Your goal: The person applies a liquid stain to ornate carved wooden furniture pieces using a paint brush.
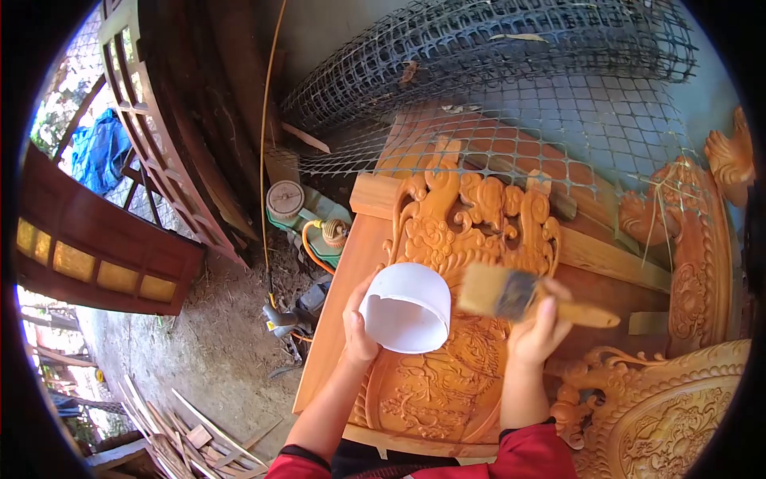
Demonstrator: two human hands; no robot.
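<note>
My left hand [358,323] is closed around the side of a white bowl-like container [411,281], which is tilted so that its opening faces me. My right hand [540,329] grips a wide paintbrush [488,290] by its wooden handle, with the pale bristles pointing left toward the container. A small gap separates the bristles from the container's rim. Below both hands lies a carved wooden panel [435,391] with raised relief and an openwork crest. The container and my hands cover part of the carving.
Rolled black plastic mesh [495,64] lies behind the panel. More carved wood [670,415] stands at right. A green sprayer tank [299,219] sits on the floor at left, near a dark red wooden door panel [104,239]. Wood strips [179,443] are heaped at lower left.
</note>
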